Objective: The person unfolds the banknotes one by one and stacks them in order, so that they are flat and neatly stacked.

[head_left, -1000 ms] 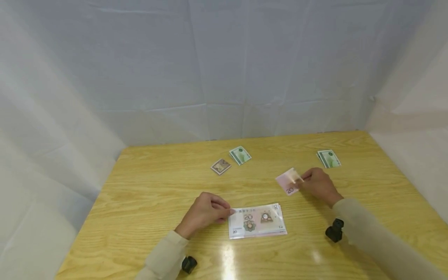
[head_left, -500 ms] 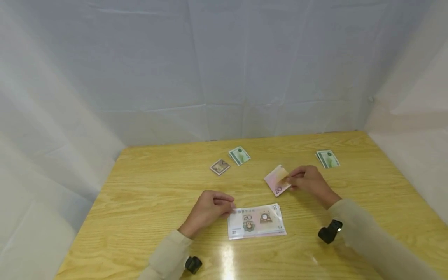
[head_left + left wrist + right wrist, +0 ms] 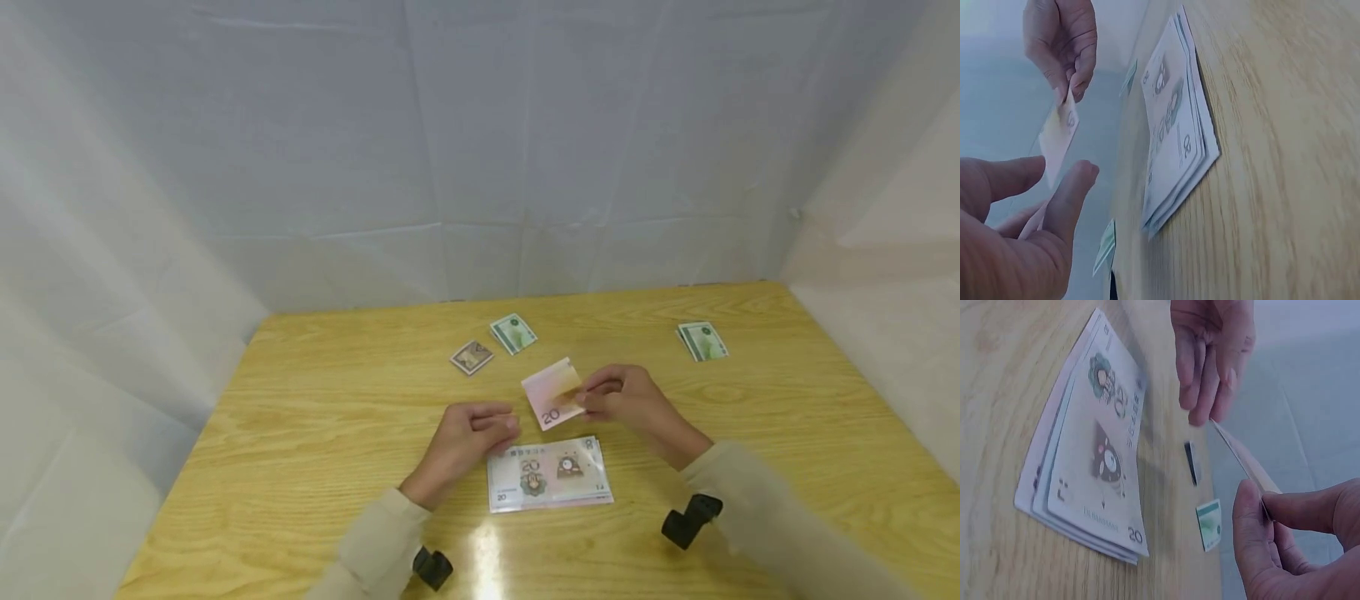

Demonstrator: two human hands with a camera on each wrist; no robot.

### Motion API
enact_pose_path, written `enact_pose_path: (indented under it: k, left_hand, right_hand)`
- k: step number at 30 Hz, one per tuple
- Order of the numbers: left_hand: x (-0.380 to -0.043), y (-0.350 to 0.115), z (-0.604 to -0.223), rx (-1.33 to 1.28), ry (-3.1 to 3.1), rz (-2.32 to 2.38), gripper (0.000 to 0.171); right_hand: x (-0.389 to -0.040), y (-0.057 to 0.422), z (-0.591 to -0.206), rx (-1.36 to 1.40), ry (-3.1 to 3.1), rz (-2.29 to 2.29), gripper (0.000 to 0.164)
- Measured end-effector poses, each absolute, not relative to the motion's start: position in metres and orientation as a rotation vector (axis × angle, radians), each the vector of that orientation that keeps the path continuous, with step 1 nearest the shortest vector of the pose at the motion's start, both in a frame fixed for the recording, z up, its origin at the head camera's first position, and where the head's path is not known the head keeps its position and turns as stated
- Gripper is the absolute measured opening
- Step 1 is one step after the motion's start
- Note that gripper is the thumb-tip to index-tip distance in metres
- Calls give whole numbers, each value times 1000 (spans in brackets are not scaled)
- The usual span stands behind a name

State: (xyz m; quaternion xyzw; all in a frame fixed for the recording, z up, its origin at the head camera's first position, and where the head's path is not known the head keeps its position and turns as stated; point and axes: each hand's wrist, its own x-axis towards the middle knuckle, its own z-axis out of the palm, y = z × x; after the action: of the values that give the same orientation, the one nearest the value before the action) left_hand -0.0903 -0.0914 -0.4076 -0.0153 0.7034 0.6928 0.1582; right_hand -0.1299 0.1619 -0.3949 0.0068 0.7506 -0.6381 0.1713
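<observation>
Right hand pinches the folded pink note at three o'clock
Left hand waits, fingers parted; paper probably light, springy, best gripped at nine o'clock.

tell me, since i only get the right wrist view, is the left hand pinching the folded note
Observer: No, the left wrist view shows the left hand with its fingers parted, not closed on the folded note.
Operator: what number is on its face
Observer: A 20, readable in the head view.
Operator: any green ones i'm missing
Observer: Yes, the head view shows a green note farther back and to the right of the right hand.
</observation>
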Motion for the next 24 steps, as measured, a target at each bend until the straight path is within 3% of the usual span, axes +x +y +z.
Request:
enact_pose_path:
  k: [24]
  left_hand:
    - [-86,-81,-401,-91,1826,2147,33]
  right_hand:
    - [-109,135,-397,18,2208,-1780,32]
